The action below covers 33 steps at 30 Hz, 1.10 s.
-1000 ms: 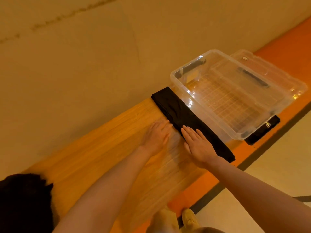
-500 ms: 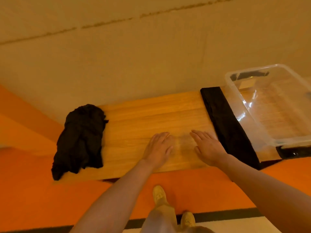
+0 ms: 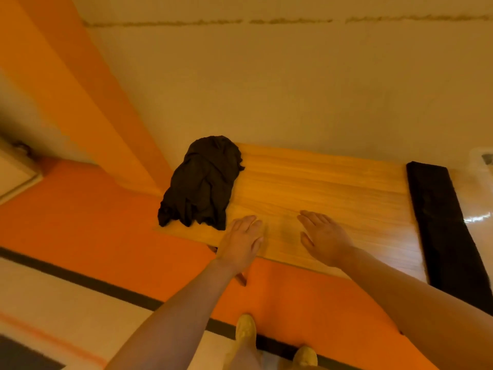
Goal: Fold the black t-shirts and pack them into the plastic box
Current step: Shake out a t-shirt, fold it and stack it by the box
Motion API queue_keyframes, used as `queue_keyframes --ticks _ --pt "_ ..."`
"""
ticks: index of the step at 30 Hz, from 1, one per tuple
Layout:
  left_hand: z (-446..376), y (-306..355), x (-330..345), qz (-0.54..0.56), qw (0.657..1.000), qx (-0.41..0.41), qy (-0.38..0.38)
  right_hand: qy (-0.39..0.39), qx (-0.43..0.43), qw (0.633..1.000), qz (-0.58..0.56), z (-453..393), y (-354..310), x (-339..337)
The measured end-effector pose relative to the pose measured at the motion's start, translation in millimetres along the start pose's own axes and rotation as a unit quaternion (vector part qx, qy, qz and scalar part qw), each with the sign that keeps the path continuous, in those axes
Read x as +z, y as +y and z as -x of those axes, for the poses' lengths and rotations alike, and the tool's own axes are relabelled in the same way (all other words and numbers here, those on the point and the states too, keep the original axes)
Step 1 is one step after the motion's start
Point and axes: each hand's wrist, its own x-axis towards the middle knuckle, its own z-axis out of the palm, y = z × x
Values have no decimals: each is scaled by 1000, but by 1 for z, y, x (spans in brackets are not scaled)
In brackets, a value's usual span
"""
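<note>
Both hands have slid left along the wooden board [image 3: 320, 188], away from the folded strip and toward the unfolded pile. Left hand [image 3: 241, 243] lies palm down with straight fingers, its fingertips just beside the crumpled black t-shirt [image 3: 202, 182], a soft, wrinkled heap at the board's left end. Right hand [image 3: 324, 237] is also flat and relaxed, holding nothing. At the right, the folded black t-shirt [image 3: 442, 222] forms a long, smooth-edged band across the board. Only a glossy clear corner of the plastic box [image 3: 482, 166] shows at the right edge. Pale, straight grain lines run along the board, which rests on an orange surface [image 3: 93, 222]. No writing is legible.
</note>
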Motion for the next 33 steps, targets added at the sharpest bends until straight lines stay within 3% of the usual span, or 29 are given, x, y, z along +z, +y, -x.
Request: queue_keyframes --ticks 8,14,19,24,30,33 --pt "18 -77 -23 -50 993 -82 75 -18 -61 998 14 -58 -67 3" --pt "13 -135 -35 -82 984 -147 53 -22 -86 996 1 -93 -111 13" --pt "0 -169 -34 -97 991 -93 11 -16 -80 997 -3 -121 -144 20" --pt "-15 -175 -29 -111 983 56 137 26 -48 998 -11 -148 -168 28" --pt "-21 -174 -23 -52 990 31 131 45 -1 999 -18 -164 -183 31" --pt "-22 -173 -26 -10 984 29 177 90 4 996 -27 -165 -182 33"
